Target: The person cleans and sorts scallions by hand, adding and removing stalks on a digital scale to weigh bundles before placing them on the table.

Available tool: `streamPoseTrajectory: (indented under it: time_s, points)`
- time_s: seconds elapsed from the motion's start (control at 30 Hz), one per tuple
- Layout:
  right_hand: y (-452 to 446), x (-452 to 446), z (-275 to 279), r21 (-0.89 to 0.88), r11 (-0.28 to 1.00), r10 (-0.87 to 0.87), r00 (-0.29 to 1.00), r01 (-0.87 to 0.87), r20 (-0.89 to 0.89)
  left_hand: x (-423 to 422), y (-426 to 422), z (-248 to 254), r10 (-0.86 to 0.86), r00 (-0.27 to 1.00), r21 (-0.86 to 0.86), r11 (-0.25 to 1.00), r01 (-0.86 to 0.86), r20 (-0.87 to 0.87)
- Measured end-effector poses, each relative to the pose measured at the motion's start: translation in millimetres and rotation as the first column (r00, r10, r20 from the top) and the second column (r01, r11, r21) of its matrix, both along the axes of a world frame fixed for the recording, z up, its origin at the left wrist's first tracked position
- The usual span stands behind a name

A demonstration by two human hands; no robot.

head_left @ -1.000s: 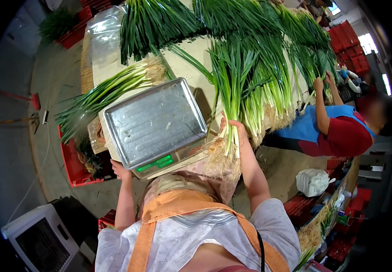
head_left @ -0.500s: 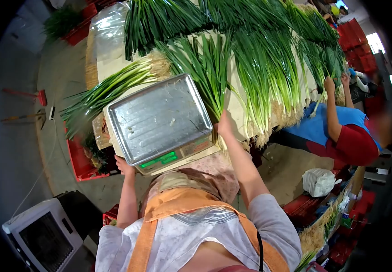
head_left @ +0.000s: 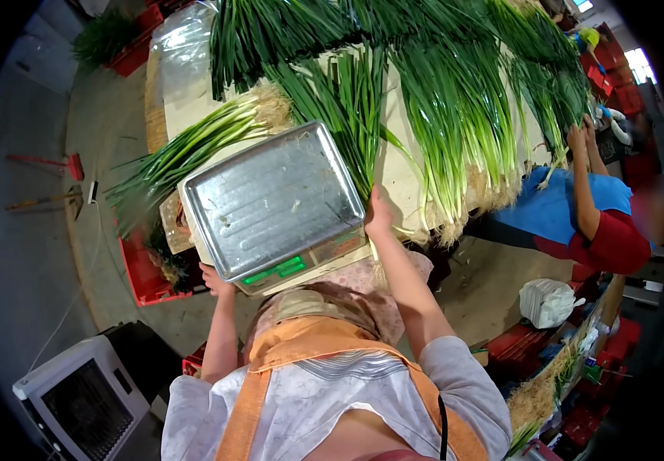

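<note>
In front of me a scale with a shiny metal tray (head_left: 274,203) and a lit green display (head_left: 274,270) sits at the table's near edge. Only some root hairs and small scraps lie on the tray. My left hand (head_left: 217,281) is at the scale's near left corner, its fingers curled against the edge and partly hidden. Beside the tray's right edge, my right hand (head_left: 379,215) is closed around the lower stalks of a bunch of green onions (head_left: 347,115); their leaves fan away across the table, and some roots show below the hand.
Another bundle of green onions (head_left: 220,127) lies left of the scale, roots toward the middle. More green onions (head_left: 462,146) cover the right and far table. A co-worker in a blue apron (head_left: 570,203) stands at right. A red crate (head_left: 144,276) and a heater-like box (head_left: 86,407) are at left.
The view has shifted slightly. My hands stay at the scale and the bunch. The co-worker's hands have moved right and closer to the onions there.
</note>
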State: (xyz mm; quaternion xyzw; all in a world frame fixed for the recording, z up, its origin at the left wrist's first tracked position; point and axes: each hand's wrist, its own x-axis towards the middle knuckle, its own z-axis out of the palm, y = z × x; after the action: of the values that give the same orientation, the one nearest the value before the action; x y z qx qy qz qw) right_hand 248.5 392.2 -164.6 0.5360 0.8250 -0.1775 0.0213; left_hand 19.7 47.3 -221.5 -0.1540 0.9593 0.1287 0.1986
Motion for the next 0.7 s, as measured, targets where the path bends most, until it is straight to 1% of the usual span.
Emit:
streamPoseTrajectory:
  time_s: [0.1,0.13,0.17,0.23,0.27,0.3,0.33,0.37,0.43,0.47,0.5,0.57,0.6,0.63,0.67,0.7]
  points:
    - [13,1,12,-0.158,0.987,-0.023,0.999,0.029,0.041,1,-6,-12,-0.012,0.999,-0.006,1.000,0.012,-0.046]
    - [21,1,8,-0.179,0.983,-0.013,0.992,0.036,0.127,2,-6,-13,-0.009,0.998,-0.002,1.000,0.009,-0.059]
    - [25,3,10,-0.195,0.979,-0.035,0.993,0.057,0.117,2,-6,-14,-0.004,0.997,0.004,1.000,0.004,-0.073]
    - [30,9,19,-0.230,0.968,-0.076,0.992,0.097,0.097,0,-7,-10,0.003,0.998,0.069,0.998,0.001,-0.064]
    - [37,20,7,-0.234,0.963,-0.131,0.991,0.130,0.014,1,-9,-7,-0.009,0.998,0.093,0.996,0.015,-0.061]
    - [37,22,28,-0.254,0.957,-0.155,0.987,0.141,-0.033,2,-12,-6,-0.023,0.998,0.114,0.993,0.029,-0.055]
    - [34,21,67,-0.277,0.948,-0.183,0.980,0.155,-0.077,0,-17,-16,-0.007,0.998,0.144,0.989,0.015,-0.056]
    - [33,24,90,-0.300,0.938,-0.215,0.969,0.171,-0.119,0,-20,-17,-0.010,0.999,0.144,0.989,0.017,-0.049]
    - [46,44,99,-0.442,0.893,-0.263,0.900,0.091,-0.347,-1,-16,-10,-0.021,0.999,0.150,0.988,0.026,-0.035]
    - [54,59,90,-0.502,0.865,-0.301,0.820,0.019,-0.487,0,-12,-3,0.015,1.000,0.176,0.984,-0.010,-0.023]
    - [53,62,102,-0.566,0.823,-0.355,0.748,-0.034,-0.561,1,-17,-5,0.005,0.998,0.290,0.957,0.014,-0.066]
    - [49,62,126,-0.686,0.727,-0.489,0.677,-0.034,-0.551,-1,-39,-18,0.004,0.988,0.499,0.863,0.073,-0.152]
    - [42,59,143,-0.726,0.686,-0.554,0.609,-0.051,-0.567,-4,-49,-32,0.056,0.947,0.647,0.743,0.172,-0.317]
    - [33,55,162,-0.763,0.643,-0.619,0.537,-0.073,-0.573,-1,-38,-2,0.108,0.910,0.709,0.665,0.233,-0.400]
    - [25,50,175,-0.794,0.600,-0.680,0.459,-0.100,-0.572,-3,-31,23,0.103,0.892,0.691,0.674,0.262,-0.439]
    - [21,48,181,-0.803,0.582,-0.688,0.449,-0.128,-0.570,-6,-23,45,0.099,0.872,0.672,0.681,0.292,-0.479]
